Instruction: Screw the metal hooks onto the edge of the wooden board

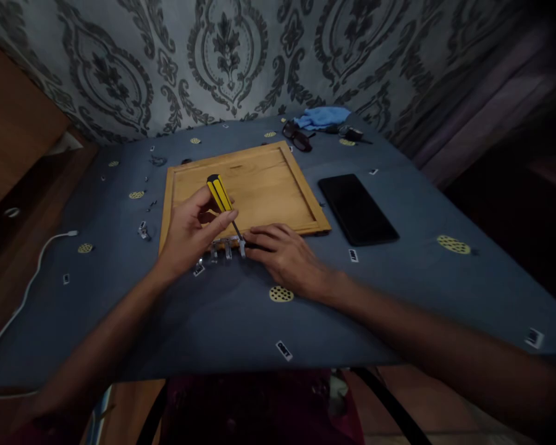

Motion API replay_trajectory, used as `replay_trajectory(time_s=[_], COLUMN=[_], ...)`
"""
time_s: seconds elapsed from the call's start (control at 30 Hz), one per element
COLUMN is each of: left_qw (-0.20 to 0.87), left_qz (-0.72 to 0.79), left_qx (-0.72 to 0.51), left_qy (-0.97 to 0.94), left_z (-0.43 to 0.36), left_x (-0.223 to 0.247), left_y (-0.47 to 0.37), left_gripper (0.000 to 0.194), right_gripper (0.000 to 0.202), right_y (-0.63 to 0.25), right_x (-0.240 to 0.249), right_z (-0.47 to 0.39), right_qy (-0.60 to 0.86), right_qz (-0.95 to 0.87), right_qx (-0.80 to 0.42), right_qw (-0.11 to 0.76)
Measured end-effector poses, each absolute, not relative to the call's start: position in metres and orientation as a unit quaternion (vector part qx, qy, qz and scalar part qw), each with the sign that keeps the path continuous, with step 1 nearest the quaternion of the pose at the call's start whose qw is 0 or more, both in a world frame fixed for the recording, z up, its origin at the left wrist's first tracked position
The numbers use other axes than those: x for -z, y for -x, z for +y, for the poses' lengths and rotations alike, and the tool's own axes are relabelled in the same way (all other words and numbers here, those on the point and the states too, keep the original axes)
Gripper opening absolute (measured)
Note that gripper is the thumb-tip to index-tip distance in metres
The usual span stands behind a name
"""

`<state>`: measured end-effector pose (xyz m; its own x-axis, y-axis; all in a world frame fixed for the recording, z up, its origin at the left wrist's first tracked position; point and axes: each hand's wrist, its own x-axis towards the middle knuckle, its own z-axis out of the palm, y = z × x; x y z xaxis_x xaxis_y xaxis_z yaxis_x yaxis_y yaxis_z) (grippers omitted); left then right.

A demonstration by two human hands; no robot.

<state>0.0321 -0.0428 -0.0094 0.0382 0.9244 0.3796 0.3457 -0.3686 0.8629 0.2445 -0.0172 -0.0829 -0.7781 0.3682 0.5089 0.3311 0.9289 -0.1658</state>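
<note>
My left hand [192, 232] grips a screwdriver [220, 194] by its yellow and black handle. The shaft slants down to a metal hinge [229, 248] at the near edge of a framed wooden panel [245, 185], which lies flat on the table. Whether the tip sits in a screw is too small to tell. Beside the hinge, my right hand [290, 256] rests on the panel's near edge, fingers bent toward the metal. What its fingertips hold, if anything, is hidden.
Left of the panel lie another hinge-like metal piece [143, 231] and small screws [152, 204]. A black tablet [358, 209] lies to the right. Sunglasses [299, 136] and a blue cloth [322, 117] are at the back. A white cable [32, 281] runs along the left edge.
</note>
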Motion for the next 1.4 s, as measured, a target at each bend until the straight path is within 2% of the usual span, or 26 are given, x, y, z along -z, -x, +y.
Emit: replay_trajectory(time_s=[0.17,0.33,0.53,0.93,1.4], left_qw=[0.235,0.224,0.204,0.150,0.157], left_qz=[0.510,0.532,0.504,0.504,0.511], left_qx=[-0.491,-0.478,-0.469,-0.479,-0.462], left_qy=[-0.666,-0.662,-0.696,-0.702,-0.708], left_z=[-0.049,-0.056,-0.062,-0.064,-0.068], left_x=[0.005,0.006,0.009,0.012,0.015], left_y=[-0.034,-0.034,-0.032,-0.035,-0.035], left_gripper=[0.028,0.030,0.035,0.034,0.034], right_gripper=[0.035,0.031,0.028,0.027,0.030], right_y=[-0.247,-0.247,-0.247,-0.249,-0.248], right_x=[0.081,0.081,0.079,0.078,0.079], right_z=[-0.016,-0.012,-0.011,-0.012,-0.011], right_qy=[0.170,0.162,0.149,0.154,0.148], right_qz=[-0.944,-0.942,-0.941,-0.947,-0.946], right_qx=[-0.040,-0.041,-0.034,-0.038,-0.058], right_qw=[0.280,0.293,0.301,0.278,0.282])
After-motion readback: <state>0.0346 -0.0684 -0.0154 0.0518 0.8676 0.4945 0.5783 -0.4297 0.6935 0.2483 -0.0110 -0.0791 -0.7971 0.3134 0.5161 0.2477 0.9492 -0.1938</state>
